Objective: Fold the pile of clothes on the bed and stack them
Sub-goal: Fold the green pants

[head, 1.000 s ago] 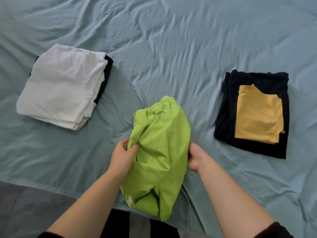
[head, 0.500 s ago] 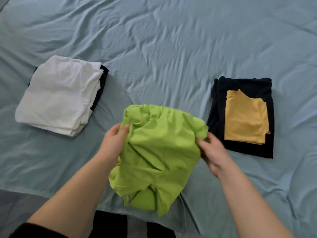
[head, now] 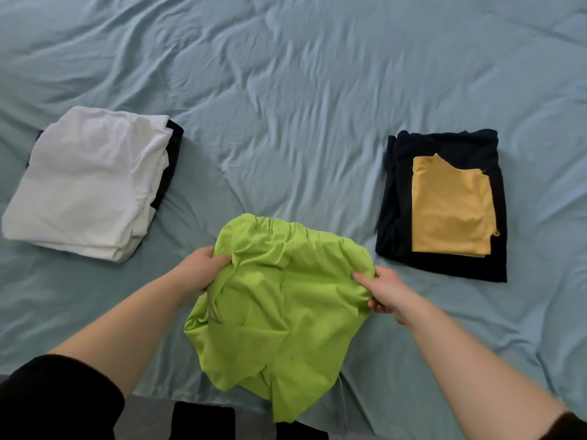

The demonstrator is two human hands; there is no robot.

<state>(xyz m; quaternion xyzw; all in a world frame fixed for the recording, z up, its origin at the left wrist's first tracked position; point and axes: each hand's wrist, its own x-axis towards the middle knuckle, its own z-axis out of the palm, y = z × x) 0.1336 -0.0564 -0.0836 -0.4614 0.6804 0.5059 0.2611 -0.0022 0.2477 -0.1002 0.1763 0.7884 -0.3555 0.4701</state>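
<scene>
Head view, one green garment (head: pixel 279 312), two folded stacks (head: pixel 89 185) (head: pixel 451 204)

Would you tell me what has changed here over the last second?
The left hand and right hand have drawn apart, spreading the bunched green garment out wide; both kept their grip on it. The white stack and the dark stack topped by a yellow piece lie as before.

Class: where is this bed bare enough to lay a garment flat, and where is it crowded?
Bare: the pale blue bedsheet beyond both stacks, and the strip between the folded white stack and the navy stack under yellow cloth. Crowded: near edge, where left hand and right hand grip the lime-green garment.
</scene>
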